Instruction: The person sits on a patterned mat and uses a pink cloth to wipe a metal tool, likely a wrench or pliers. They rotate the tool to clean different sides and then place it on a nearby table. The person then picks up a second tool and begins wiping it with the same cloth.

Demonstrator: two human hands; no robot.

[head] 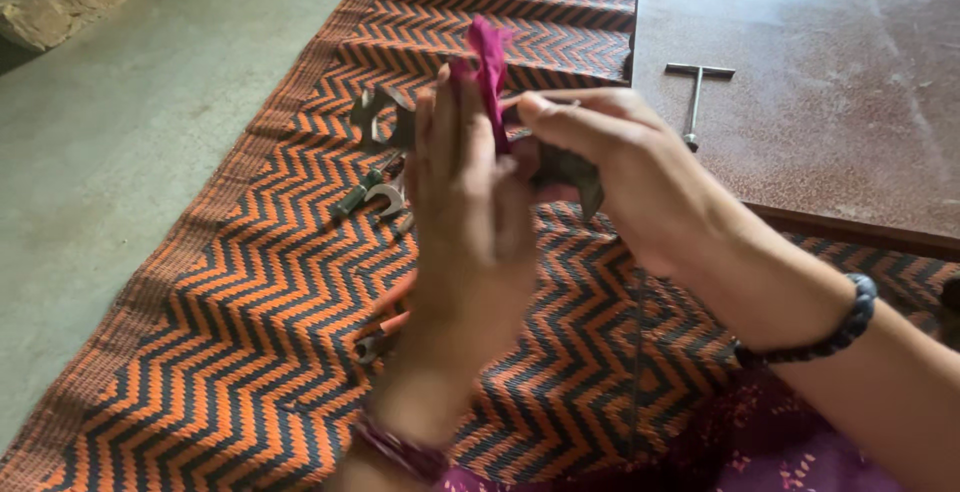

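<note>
While my view looks down from the head camera, I see both hands raised together in the middle of the frame, over a woven mat point(230, 322) with an orange and black zigzag pattern. My left hand point(468, 212) stands upright with its back toward me, fingers straight and held close together, a little blurred. A strip of magenta cloth point(489, 62) sticks up past its fingertips, just above centre; the hand seems to press against it, but I cannot tell whether the hidden palm side grips it. My right hand point(625, 167) comes in from the lower right, wearing a dark beaded bracelet point(835, 337) at the wrist. Its thumb and forefinger are pinched nearly shut at the cloth, right beside the left fingertips. A grey metal tool point(575, 174) shows beneath the right fingers, dark and partly hidden, and the hand appears to hold it too.

On the mat behind the hands, left of centre, lies an open-ended spanner point(378, 117), with a smaller tool with a green handle point(362, 194) just below it. Another small metal piece point(372, 347) lies on the mat lower down, beside my left wrist. At the upper right a T-shaped metal key point(697, 92) rests on a reddish-brown polished floor point(850, 72). Grey concrete point(130, 112) fills the upper left.
</note>
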